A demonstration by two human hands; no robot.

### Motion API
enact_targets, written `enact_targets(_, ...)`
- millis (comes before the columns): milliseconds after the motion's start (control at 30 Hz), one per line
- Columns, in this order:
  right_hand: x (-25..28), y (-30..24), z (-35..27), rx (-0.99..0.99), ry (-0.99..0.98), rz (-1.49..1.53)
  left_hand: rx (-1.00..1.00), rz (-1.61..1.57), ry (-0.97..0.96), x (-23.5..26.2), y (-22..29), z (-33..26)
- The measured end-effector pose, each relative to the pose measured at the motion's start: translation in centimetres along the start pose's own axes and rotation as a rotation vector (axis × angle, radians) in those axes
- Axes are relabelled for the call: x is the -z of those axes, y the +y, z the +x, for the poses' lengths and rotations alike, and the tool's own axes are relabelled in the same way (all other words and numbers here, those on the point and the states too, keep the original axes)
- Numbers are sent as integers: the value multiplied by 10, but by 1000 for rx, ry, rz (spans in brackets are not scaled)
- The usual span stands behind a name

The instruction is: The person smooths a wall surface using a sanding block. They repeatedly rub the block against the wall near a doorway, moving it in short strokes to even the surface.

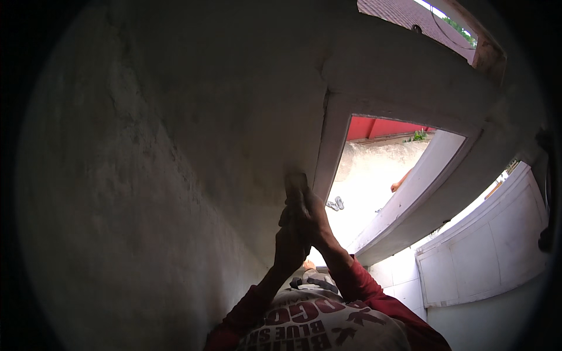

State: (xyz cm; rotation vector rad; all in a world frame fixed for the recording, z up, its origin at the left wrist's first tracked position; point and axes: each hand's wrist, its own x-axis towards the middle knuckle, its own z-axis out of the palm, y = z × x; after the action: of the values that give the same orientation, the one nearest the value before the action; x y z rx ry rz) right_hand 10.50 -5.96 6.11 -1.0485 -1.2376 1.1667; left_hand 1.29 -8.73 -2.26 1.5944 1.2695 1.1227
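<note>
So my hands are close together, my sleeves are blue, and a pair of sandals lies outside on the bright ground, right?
No: the head view shows your sleeves are red, not blue. The rest holds: your left hand and right hand are close together, and the sandals lie outside on the bright ground.

Below the bare fingers (302, 209), plain deep-red long fabric sleeves (364, 282) cover the forearms, their cuffs ending behind the wrists. Between the sleeves, a pale off-white fabric shirt front (321, 309) carries bold dark-maroon block lettering and, right of the fingers, dark bird-like shapes (365, 317).
</note>
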Motion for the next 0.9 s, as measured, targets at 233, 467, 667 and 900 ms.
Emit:
enact_targets(233, 8, -11, 9, -70, -30, 34, -177, 100, 125, -5, 18, 0)
enact_targets(467, 16, -27, 8, -77, -24, -8, 20, -45, 88, -16, 25, 2)
enact_targets(667, 17, -36, 9, 18, -94, -52, -279, 277, 134, -10, 30, -2)
enact_targets(900, 22, -37, 11, 330, -56, -291, -265, 260, 288, -16, 40, 9)
